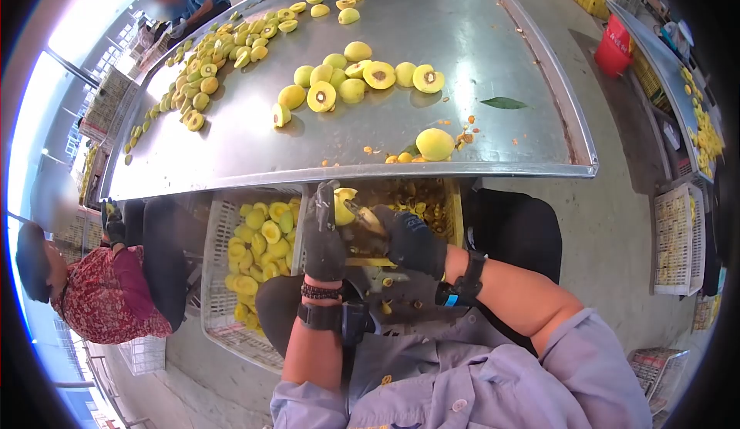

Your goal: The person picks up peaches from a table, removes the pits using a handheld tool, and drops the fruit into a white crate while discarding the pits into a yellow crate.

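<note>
In a black glove, my left hand (322,236) is closed around a yellow peach half (344,204), just below the table's front edge. My right hand (416,242), also gloved in black, grips a small tool with a light wooden handle (371,219). The tool's tip points at the peach half and seems to touch it; its exact shape is hard to make out. Beneath both hands is a yellow-rimmed crate (456,217) with pits and scraps inside. To the left, a white crate (220,236) holds many pitted peach halves (266,236).
On the metal table (254,151) lie several cut peaches (351,90), a larger pile (208,74), a whole-looking peach (435,144) near the edge, a leaf (503,103) and scraps. One co-worker (116,290) sits at left, another (196,3) farther back. A red bucket (613,47) stands right.
</note>
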`<state>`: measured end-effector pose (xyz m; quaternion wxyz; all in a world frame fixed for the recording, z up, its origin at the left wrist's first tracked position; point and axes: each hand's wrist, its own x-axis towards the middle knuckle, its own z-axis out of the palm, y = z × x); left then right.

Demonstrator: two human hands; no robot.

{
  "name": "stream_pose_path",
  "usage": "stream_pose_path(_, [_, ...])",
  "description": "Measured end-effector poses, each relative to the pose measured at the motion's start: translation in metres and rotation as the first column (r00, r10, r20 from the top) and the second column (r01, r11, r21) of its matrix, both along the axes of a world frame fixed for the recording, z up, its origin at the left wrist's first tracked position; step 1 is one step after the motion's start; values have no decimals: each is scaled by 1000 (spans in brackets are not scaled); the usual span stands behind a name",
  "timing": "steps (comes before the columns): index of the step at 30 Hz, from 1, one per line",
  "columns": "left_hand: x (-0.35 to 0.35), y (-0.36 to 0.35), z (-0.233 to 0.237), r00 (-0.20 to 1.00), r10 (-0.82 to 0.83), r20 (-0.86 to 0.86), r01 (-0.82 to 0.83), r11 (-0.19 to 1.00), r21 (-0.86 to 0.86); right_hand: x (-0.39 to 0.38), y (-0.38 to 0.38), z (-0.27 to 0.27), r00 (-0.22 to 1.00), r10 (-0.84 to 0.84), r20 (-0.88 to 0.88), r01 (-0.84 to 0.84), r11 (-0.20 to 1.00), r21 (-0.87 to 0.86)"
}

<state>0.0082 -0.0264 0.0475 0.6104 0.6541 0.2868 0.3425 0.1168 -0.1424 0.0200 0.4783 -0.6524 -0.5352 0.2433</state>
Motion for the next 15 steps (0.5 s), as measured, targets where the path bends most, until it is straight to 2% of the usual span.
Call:
stream_pose_path(2, [-5,13,-14,990,-123,66,119,992,51,3,1,1,998,4,-68,-1,999,47])
stream_pose_path(5, [-10,5,10,962,-265,-73,268,962,43,11,1,11,991,28,-128,-17,996,90])
stream_pose_path(8, [-12,-2,15,962,-258,-92,255,966,-42,12,-1,22,976,64,-208,-50,996,71])
stream_pose_path(9, [-12,-3,12,970,-230,-74,229,973,-19,11,-2,26,968,74,-242,-62,996,57])
stream_pose_path(11, [-13,-6,11,980,-187,69,199,945,-260,10,-5,38,871,80,-485,-62,997,53])
stream_pose_path(12, [-14,-6,12,979,-151,136,192,906,-377,10,-4,36,888,69,-455,-45,997,64])
stream_pose_path(13, [-14,-6,11,977,-125,174,184,907,-379,10,-3,35,903,56,-426,-27,997,75])
stream_pose_path(15, [-15,-6,9,966,-73,248,168,906,-388,11,3,21,998,-22,-51,29,990,141])
